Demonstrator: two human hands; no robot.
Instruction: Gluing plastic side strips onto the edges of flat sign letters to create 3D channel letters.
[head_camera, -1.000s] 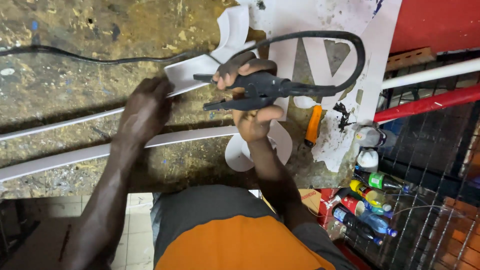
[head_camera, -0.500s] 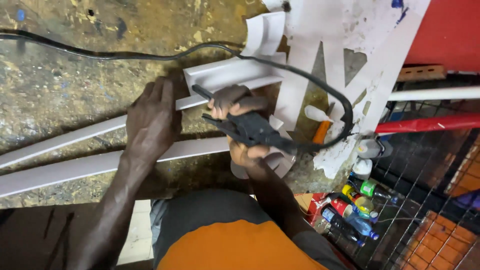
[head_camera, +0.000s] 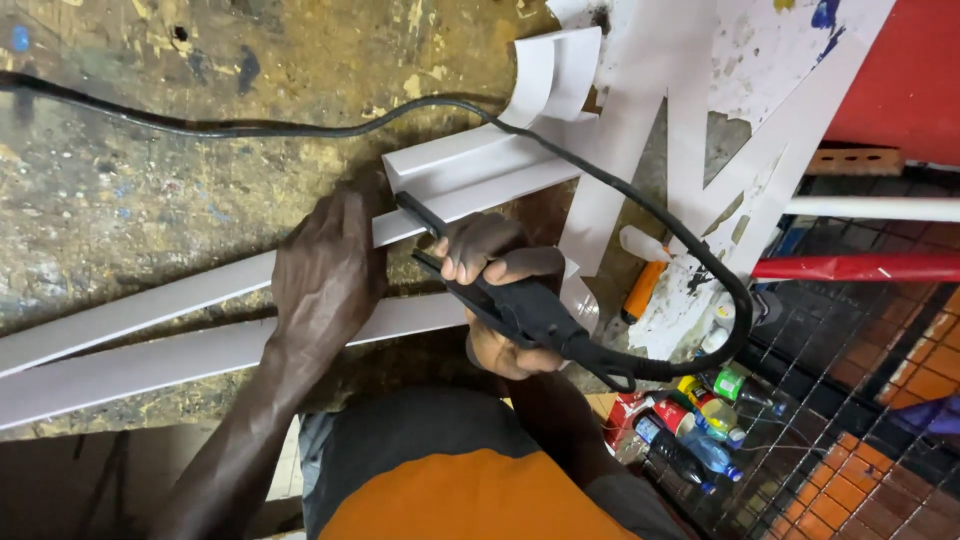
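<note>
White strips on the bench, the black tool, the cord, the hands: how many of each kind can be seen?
Long white strips: 2
Black corded tool: 1
Black cord: 1
Hands, left hand pressing a strip, right hand gripping the tool: 2
Total: 6

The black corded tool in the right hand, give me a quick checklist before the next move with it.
1. Grip: right hand closed around the black tool: ok.
2. Strip held: left hand presses flat on the white strip: ok.
3. Tip contact: tool's front end meets the strip beside the left hand; exact contact point cannot tell.
4. Fingers clear: left fingers sit very close to the tip: not ok.
5. Cord: loops over the bench and white sheets, crossing the work area: not ok.
6. Power on: cannot tell.
</note>
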